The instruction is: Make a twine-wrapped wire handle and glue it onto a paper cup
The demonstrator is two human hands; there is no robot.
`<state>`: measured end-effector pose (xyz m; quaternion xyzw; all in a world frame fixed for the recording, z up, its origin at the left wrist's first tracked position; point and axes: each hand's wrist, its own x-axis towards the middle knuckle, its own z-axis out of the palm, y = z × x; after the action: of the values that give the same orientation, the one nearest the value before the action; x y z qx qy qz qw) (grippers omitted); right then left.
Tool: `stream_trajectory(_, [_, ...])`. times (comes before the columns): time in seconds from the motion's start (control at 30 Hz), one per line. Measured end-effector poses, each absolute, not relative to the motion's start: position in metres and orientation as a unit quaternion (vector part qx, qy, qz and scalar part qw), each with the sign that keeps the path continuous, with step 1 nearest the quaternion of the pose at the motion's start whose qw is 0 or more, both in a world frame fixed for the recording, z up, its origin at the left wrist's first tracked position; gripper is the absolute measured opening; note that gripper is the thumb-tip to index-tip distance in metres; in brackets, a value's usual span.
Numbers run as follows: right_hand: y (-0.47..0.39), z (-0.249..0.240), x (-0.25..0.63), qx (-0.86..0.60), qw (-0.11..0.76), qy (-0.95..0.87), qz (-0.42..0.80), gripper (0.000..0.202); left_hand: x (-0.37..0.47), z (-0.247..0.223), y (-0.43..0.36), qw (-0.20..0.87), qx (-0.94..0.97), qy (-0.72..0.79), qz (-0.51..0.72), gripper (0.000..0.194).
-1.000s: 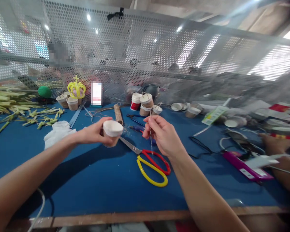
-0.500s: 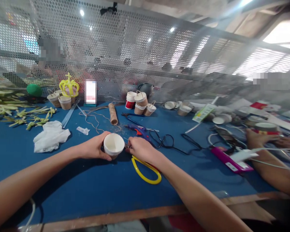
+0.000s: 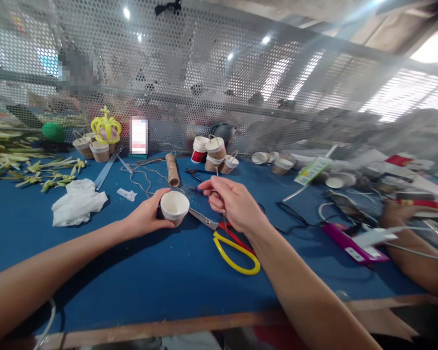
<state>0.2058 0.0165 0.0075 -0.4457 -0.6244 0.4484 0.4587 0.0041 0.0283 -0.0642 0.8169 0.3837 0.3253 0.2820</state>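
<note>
My left hand (image 3: 150, 212) is wrapped round a small paper cup (image 3: 174, 206), its white inside facing up. My right hand (image 3: 229, 198) is raised to the right of the cup, its thumb and forefinger pinched on a short piece of twine (image 3: 216, 171). Beneath that hand lie scissors (image 3: 236, 253) with one yellow and one red handle, their blades pointing at the cup. A brown roll of twine (image 3: 172, 170) lies behind the cup, with loose strands to its left.
Covered cups (image 3: 214, 154) stand at the back, near a yellow crown (image 3: 105, 127) and a lit phone (image 3: 138, 136). White cloth (image 3: 79, 202) lies left. A purple power strip (image 3: 350, 242) and another person's arm (image 3: 419, 262) are at the right.
My right hand has risen away from the cup and now shows a pinched strand of twine. The scissors lie further right, with blades and red handle now visible. My left hand still holds the cup.
</note>
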Motion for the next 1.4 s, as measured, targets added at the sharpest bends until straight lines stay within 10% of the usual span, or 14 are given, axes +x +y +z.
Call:
stream_trajectory(0.3, [0.003, 0.009, 0.188, -0.395, 0.464, -0.542, 0.578, 0.027, 0.003, -0.071, 0.033, 0.198, 0.847, 0.364, 0.334, 0.095])
stream_trajectory(0.57, [0.007, -0.011, 0.186, -0.364, 0.426, -0.527, 0.639, 0.028, 0.012, -0.070, 0.031, 0.181, 0.840, 0.390, 0.330, 0.055])
stream_trajectory(0.73, [0.010, -0.013, 0.187, -0.361, 0.446, -0.508, 0.642, 0.028, 0.004, -0.061, 0.041, 0.143, 0.836, 0.408, 0.339, 0.079])
stream_trajectory(0.93, [0.001, -0.014, 0.181, -0.348, 0.465, -0.527, 0.621, 0.027, 0.005, -0.019, 0.006, 0.098, 0.792, 0.416, 0.436, 0.029])
stream_trajectory(1.07, [-0.009, -0.015, 0.176, -0.337, 0.478, -0.564, 0.583, 0.024, 0.009, -0.004, -0.006, 0.183, 0.833, 0.389, 0.348, 0.025])
stream_trajectory(1.4, [-0.006, -0.015, 0.183, -0.354, 0.494, -0.574, 0.549, 0.026, -0.058, -0.047, 0.071, 0.011, 0.762, 0.647, 0.001, 0.024])
